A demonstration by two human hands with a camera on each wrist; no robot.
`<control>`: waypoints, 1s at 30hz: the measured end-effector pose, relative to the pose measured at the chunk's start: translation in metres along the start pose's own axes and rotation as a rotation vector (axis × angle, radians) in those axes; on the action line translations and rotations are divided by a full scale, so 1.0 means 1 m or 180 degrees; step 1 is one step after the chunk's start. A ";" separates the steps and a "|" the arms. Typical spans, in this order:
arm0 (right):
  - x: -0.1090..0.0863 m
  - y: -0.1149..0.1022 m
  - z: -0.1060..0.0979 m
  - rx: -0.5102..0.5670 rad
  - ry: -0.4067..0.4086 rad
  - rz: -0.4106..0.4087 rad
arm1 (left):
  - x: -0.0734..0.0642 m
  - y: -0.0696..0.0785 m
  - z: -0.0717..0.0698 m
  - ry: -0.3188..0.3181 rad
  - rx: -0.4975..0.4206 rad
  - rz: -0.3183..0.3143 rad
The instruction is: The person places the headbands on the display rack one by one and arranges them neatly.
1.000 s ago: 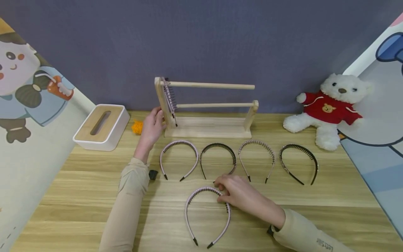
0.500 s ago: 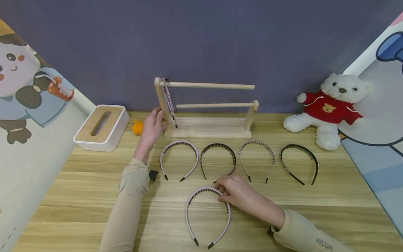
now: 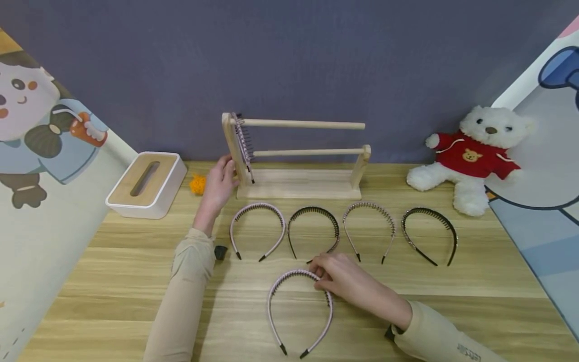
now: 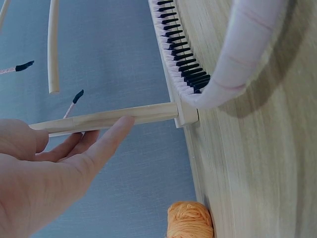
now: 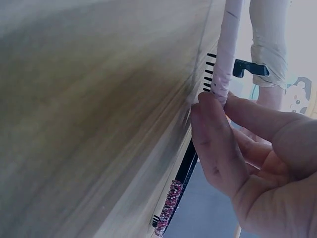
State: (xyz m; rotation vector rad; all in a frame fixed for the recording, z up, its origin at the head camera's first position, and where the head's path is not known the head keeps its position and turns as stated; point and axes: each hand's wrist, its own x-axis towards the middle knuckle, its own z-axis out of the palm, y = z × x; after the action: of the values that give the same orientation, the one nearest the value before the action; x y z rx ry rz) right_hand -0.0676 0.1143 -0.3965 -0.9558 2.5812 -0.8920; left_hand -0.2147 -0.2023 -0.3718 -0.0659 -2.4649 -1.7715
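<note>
Head: bear (image 3: 475, 153) right of rack (image 3: 300, 183); headbands (image 3: 313, 209) nearer

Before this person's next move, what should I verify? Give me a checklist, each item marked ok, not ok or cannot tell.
1. Left hand holds the wooden stand by its left upright: ok.
2. Right hand pinches the front headband: ok.
3. Top rod has an open right end: ok.
4. Hung headband sits beside the left upright: ok.
5. Right hand is off the dark headband behind it: cannot tell.
6. Front headband is fully off the table: cannot tell.
</note>
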 end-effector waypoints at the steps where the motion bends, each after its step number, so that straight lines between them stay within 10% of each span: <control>1: 0.000 0.000 0.000 -0.0005 -0.0011 -0.0003 | 0.000 0.000 0.000 0.0006 -0.0007 0.0000; 30: -0.002 -0.004 -0.037 0.0079 0.0270 0.0150 | -0.002 0.000 0.000 0.0013 -0.0029 0.0039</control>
State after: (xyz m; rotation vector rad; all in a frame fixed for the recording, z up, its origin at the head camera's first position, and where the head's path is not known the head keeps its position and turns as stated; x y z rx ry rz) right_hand -0.0798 0.1300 -0.3648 -0.8647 2.6448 -0.9694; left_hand -0.2131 -0.2021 -0.3722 -0.0777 -2.4484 -1.7762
